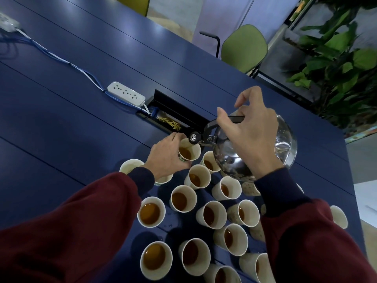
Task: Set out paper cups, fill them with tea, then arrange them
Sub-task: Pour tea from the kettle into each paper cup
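Note:
Several white paper cups stand clustered on the dark blue table (71,119), most holding brown tea, such as one cup (151,214) near the front. My left hand (168,158) grips the far cup (189,152), which has tea in it. My right hand (251,135) holds the black handle of a shiny steel kettle (283,148), tilted so its spout (194,137) is right over that cup's rim. An empty-looking cup (130,166) stands left of my left wrist. My right sleeve hides some cups.
A white power strip (126,93) with blue cables lies left of an open black cable hatch (175,117) just beyond the cups. A green chair (244,49) and leafy plants (336,58) stand past the table's far right edge. Water drops wet the table between cups.

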A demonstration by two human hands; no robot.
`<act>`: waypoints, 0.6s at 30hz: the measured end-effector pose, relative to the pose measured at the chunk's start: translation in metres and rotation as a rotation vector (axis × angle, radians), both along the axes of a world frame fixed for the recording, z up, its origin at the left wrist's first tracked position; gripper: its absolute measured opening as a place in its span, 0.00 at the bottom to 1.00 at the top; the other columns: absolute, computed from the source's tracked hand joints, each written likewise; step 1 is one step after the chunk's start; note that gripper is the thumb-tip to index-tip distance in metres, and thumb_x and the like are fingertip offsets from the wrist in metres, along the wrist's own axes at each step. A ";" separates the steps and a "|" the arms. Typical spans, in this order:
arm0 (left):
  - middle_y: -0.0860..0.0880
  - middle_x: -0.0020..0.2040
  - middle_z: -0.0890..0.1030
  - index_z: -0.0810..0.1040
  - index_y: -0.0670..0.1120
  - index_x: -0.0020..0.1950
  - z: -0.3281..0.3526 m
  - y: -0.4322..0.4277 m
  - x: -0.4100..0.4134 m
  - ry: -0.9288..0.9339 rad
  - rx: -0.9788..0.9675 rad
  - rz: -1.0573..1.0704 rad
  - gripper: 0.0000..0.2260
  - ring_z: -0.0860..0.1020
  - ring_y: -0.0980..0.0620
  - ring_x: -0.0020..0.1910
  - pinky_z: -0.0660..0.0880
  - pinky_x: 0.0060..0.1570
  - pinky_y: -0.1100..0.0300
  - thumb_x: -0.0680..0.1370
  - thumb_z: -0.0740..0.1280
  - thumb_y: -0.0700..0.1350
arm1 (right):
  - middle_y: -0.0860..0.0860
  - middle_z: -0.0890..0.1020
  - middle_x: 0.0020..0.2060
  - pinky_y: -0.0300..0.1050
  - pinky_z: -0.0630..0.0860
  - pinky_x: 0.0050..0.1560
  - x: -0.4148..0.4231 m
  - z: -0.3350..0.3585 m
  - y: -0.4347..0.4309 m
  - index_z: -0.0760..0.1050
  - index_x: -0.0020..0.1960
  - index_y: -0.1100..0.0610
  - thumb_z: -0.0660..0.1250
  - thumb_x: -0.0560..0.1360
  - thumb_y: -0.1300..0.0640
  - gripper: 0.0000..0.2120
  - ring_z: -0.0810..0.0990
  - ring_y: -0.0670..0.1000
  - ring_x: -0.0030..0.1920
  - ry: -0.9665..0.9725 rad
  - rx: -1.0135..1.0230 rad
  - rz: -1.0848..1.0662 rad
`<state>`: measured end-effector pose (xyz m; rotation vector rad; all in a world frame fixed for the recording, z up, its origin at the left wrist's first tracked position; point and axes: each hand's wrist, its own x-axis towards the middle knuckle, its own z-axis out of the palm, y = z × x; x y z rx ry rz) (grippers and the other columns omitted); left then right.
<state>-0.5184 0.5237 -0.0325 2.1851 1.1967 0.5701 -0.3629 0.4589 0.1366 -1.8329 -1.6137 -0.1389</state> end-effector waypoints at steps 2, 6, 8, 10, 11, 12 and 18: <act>0.53 0.61 0.77 0.71 0.51 0.66 -0.002 0.001 0.001 -0.009 -0.013 0.011 0.33 0.77 0.50 0.57 0.76 0.54 0.48 0.66 0.75 0.62 | 0.53 0.77 0.26 0.53 0.75 0.37 0.002 0.000 0.000 0.66 0.49 0.52 0.71 0.75 0.48 0.15 0.73 0.55 0.26 0.118 0.006 -0.023; 0.50 0.61 0.77 0.71 0.48 0.66 -0.009 0.007 0.002 0.039 -0.075 0.036 0.32 0.77 0.46 0.56 0.76 0.54 0.48 0.66 0.75 0.57 | 0.57 0.76 0.27 0.53 0.75 0.38 0.005 0.001 -0.002 0.68 0.48 0.51 0.71 0.75 0.48 0.13 0.72 0.57 0.28 0.266 0.029 -0.098; 0.48 0.61 0.76 0.70 0.46 0.67 -0.012 0.011 0.004 0.074 -0.125 0.052 0.32 0.77 0.45 0.56 0.75 0.54 0.48 0.66 0.76 0.53 | 0.53 0.74 0.27 0.51 0.73 0.37 0.006 0.002 -0.003 0.69 0.48 0.51 0.71 0.76 0.46 0.13 0.69 0.52 0.27 0.332 0.035 -0.133; 0.46 0.60 0.76 0.71 0.45 0.65 -0.015 0.015 0.006 0.096 -0.159 0.062 0.31 0.76 0.44 0.57 0.74 0.54 0.50 0.66 0.77 0.51 | 0.49 0.72 0.29 0.44 0.71 0.36 0.009 0.005 -0.005 0.69 0.48 0.51 0.71 0.76 0.44 0.14 0.68 0.46 0.28 0.416 0.048 -0.160; 0.46 0.60 0.76 0.72 0.44 0.64 -0.017 0.016 0.006 0.106 -0.177 0.065 0.30 0.76 0.44 0.57 0.73 0.54 0.51 0.66 0.78 0.50 | 0.47 0.72 0.30 0.42 0.70 0.37 0.009 0.007 -0.006 0.70 0.48 0.51 0.71 0.76 0.43 0.14 0.68 0.45 0.29 0.469 0.057 -0.174; 0.45 0.59 0.76 0.72 0.44 0.63 -0.018 0.017 0.007 0.119 -0.196 0.063 0.30 0.76 0.43 0.57 0.72 0.54 0.51 0.66 0.79 0.50 | 0.46 0.72 0.31 0.41 0.71 0.38 0.009 0.010 -0.008 0.70 0.47 0.50 0.70 0.77 0.43 0.14 0.69 0.44 0.30 0.527 0.070 -0.186; 0.42 0.64 0.75 0.72 0.42 0.67 0.016 0.008 -0.011 0.057 -0.194 0.142 0.29 0.75 0.42 0.62 0.72 0.59 0.50 0.70 0.77 0.50 | 0.44 0.73 0.34 0.43 0.73 0.42 -0.006 0.021 -0.025 0.71 0.44 0.51 0.68 0.79 0.43 0.13 0.71 0.46 0.35 0.910 0.110 -0.171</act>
